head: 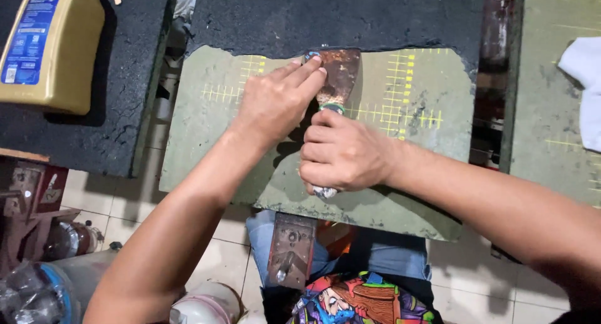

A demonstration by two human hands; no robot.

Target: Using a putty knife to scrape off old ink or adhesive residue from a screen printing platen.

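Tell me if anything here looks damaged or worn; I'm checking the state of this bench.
Yes. The black coating on the green mat is stripped off in a ragged edge, baring the yellow grid. The scraper, gripped by the right hand and pressed by the left hand, has a rusty blade.

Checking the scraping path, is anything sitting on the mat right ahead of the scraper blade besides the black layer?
Nothing visible. The scraper blade meets the black layer's edge directly; the left hand presses the blade, the right hand grips the handle.

Right hand (341, 155) fisted, gripping; left hand (275, 102) flat, fingers pressing.
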